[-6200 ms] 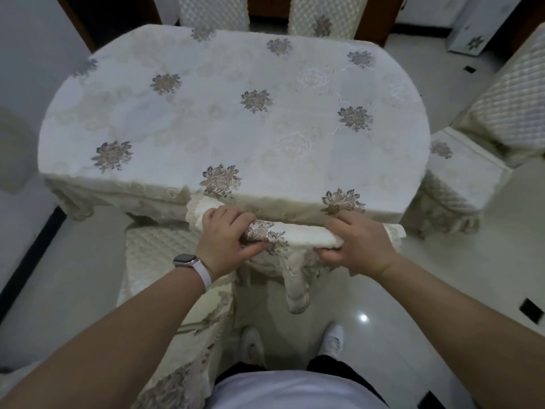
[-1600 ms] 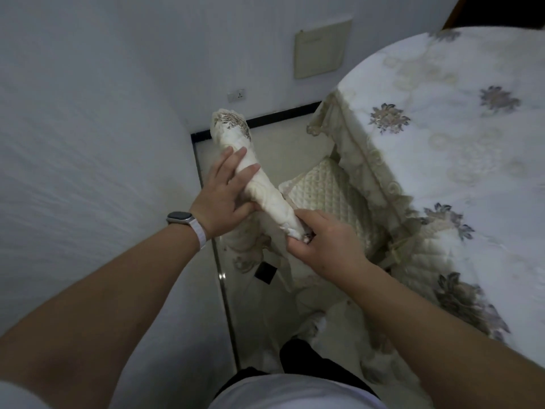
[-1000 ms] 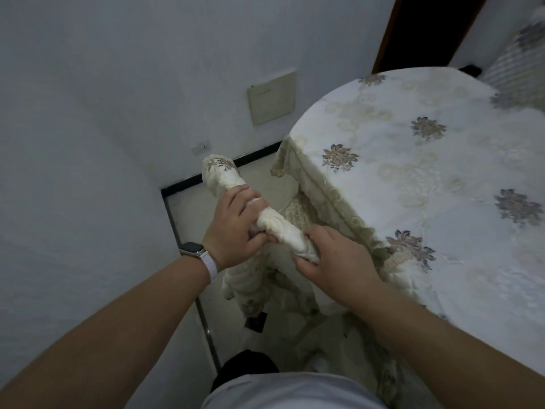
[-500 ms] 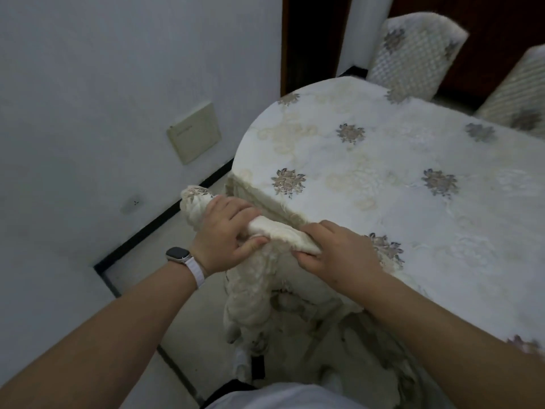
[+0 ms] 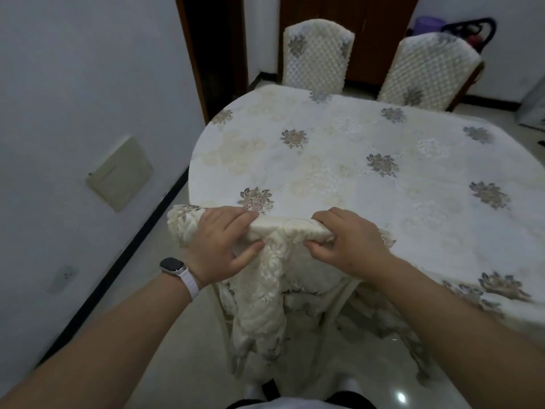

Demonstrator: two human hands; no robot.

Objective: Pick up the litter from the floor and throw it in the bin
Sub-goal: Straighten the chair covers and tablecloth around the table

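Both hands hold the padded top of a chair back (image 5: pixel 283 231) that stands at the near edge of the table (image 5: pixel 339 172). The left hand (image 5: pixel 219 243) has its grip closed around the left part of the top rail, fingers curled over it and the thumb underneath. The right hand (image 5: pixel 349 242) grips the right part the same way. The chair back wears a cream embroidered cover that hangs down between the 2 arms toward the floor (image 5: pixel 182 364). A watch (image 5: pixel 172 265) with a white strap sits on the left wrist.

The table carries a cream cloth with flower motifs. 2 quilted chairs (image 5: pixel 317 54) stand at its far side. A beige panel (image 5: pixel 119 174) and a socket (image 5: pixel 66 276) are on the wall to the left. A blurred purple container (image 5: pixel 429 25) stands by the far wall. Where the litter and the bin are, I cannot tell from this view.
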